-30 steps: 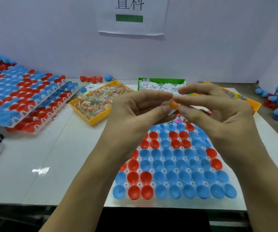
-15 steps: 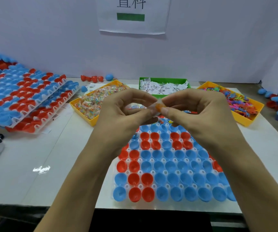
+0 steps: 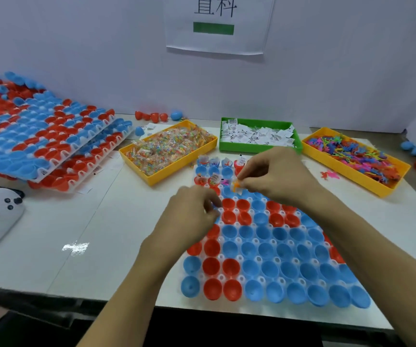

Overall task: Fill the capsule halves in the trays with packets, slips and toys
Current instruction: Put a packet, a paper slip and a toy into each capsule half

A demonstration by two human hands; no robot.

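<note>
Stacked capsule trays [image 3: 44, 144] sit at 10 o'clock on the counter [image 3: 82, 221]. Left hand [image 3: 192, 211] rests on the working tray [image 3: 237, 240], fingers curled; whether its grip holds anything, I cannot tell. Right hand [image 3: 274, 176], at 1 o'clock from it, pinches an orange toy with slip [image 3: 235, 184] above the tray's far rows.
</note>
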